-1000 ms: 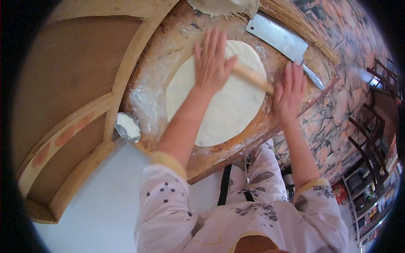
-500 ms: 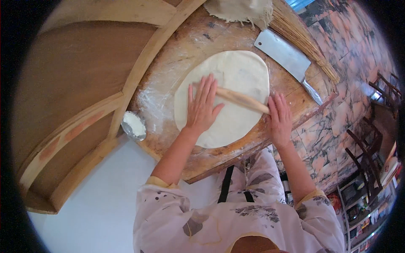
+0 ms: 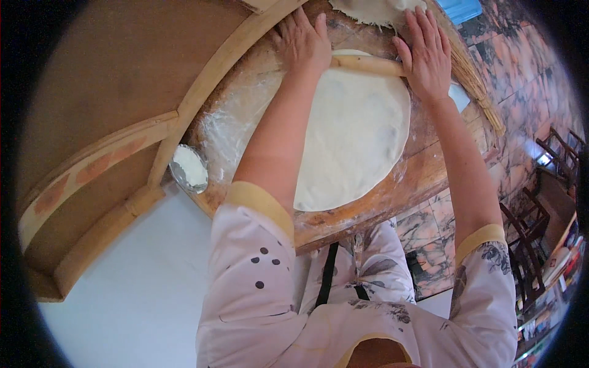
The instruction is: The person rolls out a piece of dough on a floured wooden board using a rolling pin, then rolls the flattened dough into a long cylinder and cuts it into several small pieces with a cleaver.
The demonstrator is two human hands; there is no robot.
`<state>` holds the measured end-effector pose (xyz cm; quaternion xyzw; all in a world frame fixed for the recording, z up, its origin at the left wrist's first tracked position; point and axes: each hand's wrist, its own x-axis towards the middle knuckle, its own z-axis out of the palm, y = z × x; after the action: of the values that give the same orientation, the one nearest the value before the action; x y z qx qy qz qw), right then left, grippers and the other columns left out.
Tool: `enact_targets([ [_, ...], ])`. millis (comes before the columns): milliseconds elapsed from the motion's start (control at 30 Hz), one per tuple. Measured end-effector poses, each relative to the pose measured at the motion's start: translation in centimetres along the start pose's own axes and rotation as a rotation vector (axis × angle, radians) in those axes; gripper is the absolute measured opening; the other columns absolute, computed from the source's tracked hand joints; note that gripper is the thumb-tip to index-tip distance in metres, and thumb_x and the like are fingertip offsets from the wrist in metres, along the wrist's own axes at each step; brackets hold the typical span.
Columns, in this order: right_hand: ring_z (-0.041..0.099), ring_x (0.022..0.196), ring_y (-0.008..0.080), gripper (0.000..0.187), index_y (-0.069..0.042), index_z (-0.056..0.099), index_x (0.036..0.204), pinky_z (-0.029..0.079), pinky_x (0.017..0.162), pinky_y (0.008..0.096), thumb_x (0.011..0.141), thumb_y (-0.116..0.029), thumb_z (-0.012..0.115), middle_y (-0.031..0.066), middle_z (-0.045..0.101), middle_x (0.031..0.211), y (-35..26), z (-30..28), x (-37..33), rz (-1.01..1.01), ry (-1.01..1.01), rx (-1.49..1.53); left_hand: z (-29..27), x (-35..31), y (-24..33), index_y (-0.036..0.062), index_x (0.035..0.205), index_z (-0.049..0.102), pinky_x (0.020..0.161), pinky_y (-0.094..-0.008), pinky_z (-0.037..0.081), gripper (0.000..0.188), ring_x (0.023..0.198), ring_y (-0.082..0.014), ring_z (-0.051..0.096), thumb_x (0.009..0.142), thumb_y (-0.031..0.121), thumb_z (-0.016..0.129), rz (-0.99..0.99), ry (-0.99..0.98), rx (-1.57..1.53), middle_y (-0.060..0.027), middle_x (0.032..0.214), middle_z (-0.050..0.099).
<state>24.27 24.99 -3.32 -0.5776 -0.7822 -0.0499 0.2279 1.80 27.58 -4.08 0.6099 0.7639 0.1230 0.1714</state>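
Note:
A wide, thin sheet of dough [image 3: 359, 135] lies on a floured wooden board [image 3: 423, 161]. Across its far edge rests a wooden rolling pin [image 3: 368, 65]. My left hand [image 3: 305, 44] is stretched out flat at the pin's left end, fingers extended and covering that end. At the other end, my right hand [image 3: 426, 58] presses down with straight fingers, open rather than wrapped round the pin. Its fingertips reach the frayed cloth at the far side. My left forearm hides the dough's left part.
A metal bowl of flour [image 3: 189, 167] stands at the board's left corner. Beyond my right hand lie the beige cloth [image 3: 371, 11], a straw brush [image 3: 485, 105] and a cleaver blade [image 3: 458, 97], partly hidden by my arm. A wooden frame [image 3: 199, 107] borders the left side.
Both hands have moved away from me with the rolling pin, from the dough's middle to its far edge. My right forearm now covers much of the cleaver.

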Motion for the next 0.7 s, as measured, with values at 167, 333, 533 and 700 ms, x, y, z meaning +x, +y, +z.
enact_targets([
  [167,0.031,0.148,0.0254,0.063,-0.011,0.043,0.149,0.024,0.119,0.0459,0.095,-0.036,0.060,0.0099,0.034,0.159,-3.5,-2.9,-7.8,-0.057,-0.265,0.065,0.4,-4.7,-4.3,0.0034,0.155,0.025,0.120,-0.0576,0.012,0.073,0.152,-0.0351,0.018,0.099,0.041,0.052,0.430,0.146,-0.024,-0.0207,0.162,0.024],
  [333,0.052,0.127,0.0281,0.043,-0.009,0.055,0.130,0.037,0.105,0.0456,0.089,-0.015,0.066,0.0110,0.056,0.133,-4.3,-6.9,-14.6,0.040,-0.337,0.223,-2.6,-14.8,-8.4,0.0039,0.142,0.044,0.112,-0.0475,0.033,0.060,0.132,-0.0365,0.046,0.091,0.029,0.066,0.186,0.004,-0.235,-0.0209,0.142,0.050],
  [533,0.058,0.102,0.0336,0.036,-0.004,0.057,0.119,0.045,0.092,0.0406,0.084,-0.002,0.067,0.0144,0.059,0.110,-2.7,-9.9,-17.5,0.318,-0.255,0.317,-6.6,-15.4,-12.8,0.0049,0.113,0.062,0.087,-0.0402,0.050,0.045,0.100,-0.0300,0.063,0.079,0.027,0.081,-0.206,-0.070,-0.283,-0.0143,0.113,0.065],
  [700,0.057,0.097,0.0267,0.036,0.000,0.055,0.118,0.047,0.087,0.0355,0.085,0.000,0.068,0.0122,0.057,0.106,-1.6,-12.3,-19.2,0.668,-0.179,0.446,-7.0,-14.8,-12.9,0.0070,0.105,0.066,0.077,-0.0369,0.053,0.042,0.082,-0.0287,0.067,0.073,0.025,0.085,-0.033,-0.094,-0.302,-0.0104,0.093,0.070],
])
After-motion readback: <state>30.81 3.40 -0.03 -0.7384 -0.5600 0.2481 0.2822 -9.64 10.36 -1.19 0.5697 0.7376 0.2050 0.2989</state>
